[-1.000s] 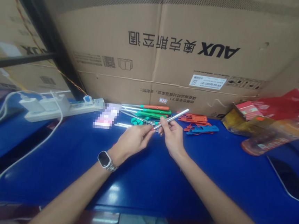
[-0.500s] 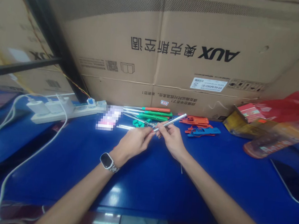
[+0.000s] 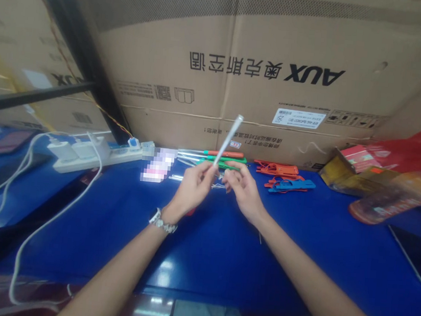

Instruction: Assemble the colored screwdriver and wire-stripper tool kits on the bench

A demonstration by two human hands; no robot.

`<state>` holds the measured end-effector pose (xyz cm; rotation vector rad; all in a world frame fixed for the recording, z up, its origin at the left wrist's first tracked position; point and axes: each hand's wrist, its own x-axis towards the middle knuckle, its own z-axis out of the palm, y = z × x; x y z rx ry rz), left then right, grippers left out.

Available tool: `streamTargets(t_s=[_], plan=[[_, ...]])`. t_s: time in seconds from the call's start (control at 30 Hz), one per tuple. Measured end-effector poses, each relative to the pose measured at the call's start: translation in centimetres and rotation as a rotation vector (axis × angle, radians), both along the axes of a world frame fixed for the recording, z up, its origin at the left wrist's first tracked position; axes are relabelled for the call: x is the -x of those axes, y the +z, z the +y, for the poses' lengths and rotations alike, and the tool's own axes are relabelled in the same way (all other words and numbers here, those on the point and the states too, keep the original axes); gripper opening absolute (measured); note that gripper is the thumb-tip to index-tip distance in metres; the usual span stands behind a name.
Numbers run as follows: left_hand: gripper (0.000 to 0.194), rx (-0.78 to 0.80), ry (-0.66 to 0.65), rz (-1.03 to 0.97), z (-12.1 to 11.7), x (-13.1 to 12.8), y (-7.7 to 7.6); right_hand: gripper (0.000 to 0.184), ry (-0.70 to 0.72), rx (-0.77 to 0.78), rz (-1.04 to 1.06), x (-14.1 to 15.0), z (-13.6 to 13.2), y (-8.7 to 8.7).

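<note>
My left hand (image 3: pixel 195 186) pinches the lower end of a slim silver metal rod (image 3: pixel 229 140). The rod tilts up and to the right, its top end in front of the carton. Just right of it, my right hand (image 3: pixel 242 190) is off the rod, fingers loosely curled and apart, with nothing clearly seen in them. Behind the hands lie several rods with red and green handles (image 3: pixel 225 154). Another silver rod (image 3: pixel 175 177) lies left of my left hand. Small thin pieces between my hands are too blurred to name. Something red (image 3: pixel 191 211) shows beneath my left wrist.
Orange clip-like pieces (image 3: pixel 278 169) and a blue one (image 3: pixel 292 186) lie to the right on the blue table (image 3: pixel 219 262). A drink bottle (image 3: pixel 394 201), a box (image 3: pixel 358 158) and a phone (image 3: pixel 413 259) are farther right. A power strip (image 3: pixel 122 156) with cables stands left; a large carton (image 3: pixel 162 40) rises behind.
The rod has swung from a low slant to a steeper one. My right hand has let go of it and shifted slightly right; my left hand keeps hold and its wrist has turned.
</note>
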<state>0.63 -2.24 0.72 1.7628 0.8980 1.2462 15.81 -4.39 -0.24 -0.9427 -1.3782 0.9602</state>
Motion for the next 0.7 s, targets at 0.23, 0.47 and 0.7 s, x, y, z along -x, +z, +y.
streamTargets(t_s=[0.23,0.47,0.7], plan=[[0.036,0.238,0.044,-0.595,0.7,-1.3,-1.4,0.033,0.232,0.105,-0.292,0.6,-1.6,-2.0],[0.035,0.219,-0.067,-0.469,0.9,0.6,-1.4,0.022,0.073,0.046,-0.410,-1.2,-1.6,-1.7],[0.042,0.056,0.097,0.111,1.1,3.3,-0.9,0.016,-0.090,-0.215,-0.731,-3.6,-0.7,-1.3]])
